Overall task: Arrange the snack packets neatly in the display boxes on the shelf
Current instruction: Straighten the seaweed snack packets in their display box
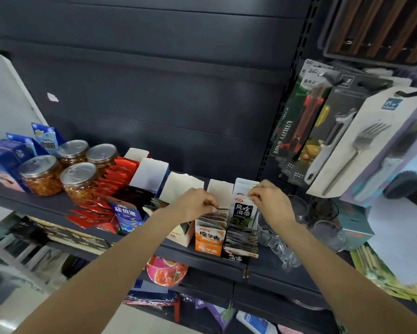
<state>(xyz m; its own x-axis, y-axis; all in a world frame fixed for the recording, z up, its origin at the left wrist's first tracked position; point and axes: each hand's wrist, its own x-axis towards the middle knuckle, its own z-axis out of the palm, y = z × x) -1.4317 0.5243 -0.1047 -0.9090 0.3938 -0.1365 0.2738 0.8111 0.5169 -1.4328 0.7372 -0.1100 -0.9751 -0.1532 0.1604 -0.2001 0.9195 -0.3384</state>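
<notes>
**Hand positions at the display boxes, centre of frame**

My right hand sits right of centre, fingers pinched shut on the top edge of one black seaweed packet. That packet stands upright, raised above the row of like packets filed in the black display box at the front edge of the shelf.

My left hand sits just left of it, fingertips closed down on the tops of the orange packets standing in the orange display box. Whether it grips one packet or only presses on the row, I cannot tell.

The two boxes touch side by side. Left of them stand a white box, a blue box and red packets. Four jars occupy the left of the frame. Clear glasses stand to the right of the black box.
</notes>
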